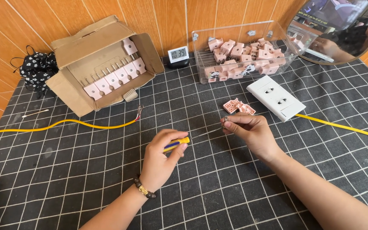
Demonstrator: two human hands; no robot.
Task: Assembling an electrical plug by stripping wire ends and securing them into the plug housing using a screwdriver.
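Gripping a yellow-and-blue-handled screwdriver (pixel 176 144) in the closed left hand (pixel 162 159), low over the black grid-patterned surface (pixel 218 187). Pinching a small metal screw-like part (pixel 225 119) between the right hand's (pixel 248 130) closed fingers (pixel 231 124), just below an open pink plastic plug shell (pixel 238 106). Lying nearby: a white double socket plate (pixel 276 97) on a yellow cable (pixel 341 126).

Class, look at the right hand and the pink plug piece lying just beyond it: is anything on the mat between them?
Nothing visible: only bare checked mat lies between the right hand and the pink plug piece.
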